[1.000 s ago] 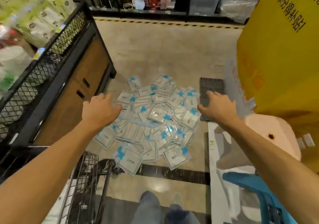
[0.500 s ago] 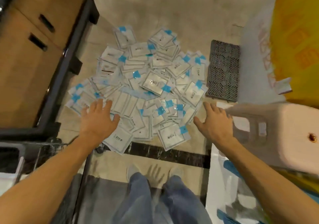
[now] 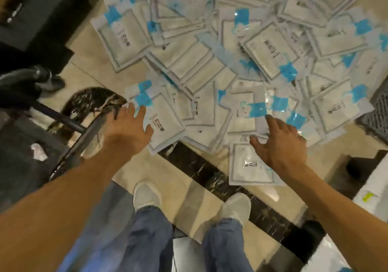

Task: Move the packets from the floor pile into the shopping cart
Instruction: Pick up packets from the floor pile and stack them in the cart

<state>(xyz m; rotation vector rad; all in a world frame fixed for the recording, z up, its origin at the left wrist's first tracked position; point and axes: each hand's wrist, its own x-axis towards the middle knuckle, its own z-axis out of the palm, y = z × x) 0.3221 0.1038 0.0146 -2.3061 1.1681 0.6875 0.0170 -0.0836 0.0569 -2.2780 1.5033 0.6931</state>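
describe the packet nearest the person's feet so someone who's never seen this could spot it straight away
Start at the dark marble strip crossing the beige floor ahead of the white shoes. At the pile's near edge, under the right hand, lies one white packet. Unlike its neighbours it sits apart from the heap, its corner overlapping the strip, with no blue patch visible.

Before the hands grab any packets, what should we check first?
1. Left hand free: ok, fingers spread, holding nothing.
2. Right hand free: ok, open above the pile's near edge.
3. Packets within reach: ok, the heap lies right under both hands.
4. Packet gripped yet: not ok, none pinched or lifted.
5. Shopping cart nearby: ok, its dark frame shows beside the left hand.
6. Room in the cart's basket: cannot tell, the basket is barely in view.
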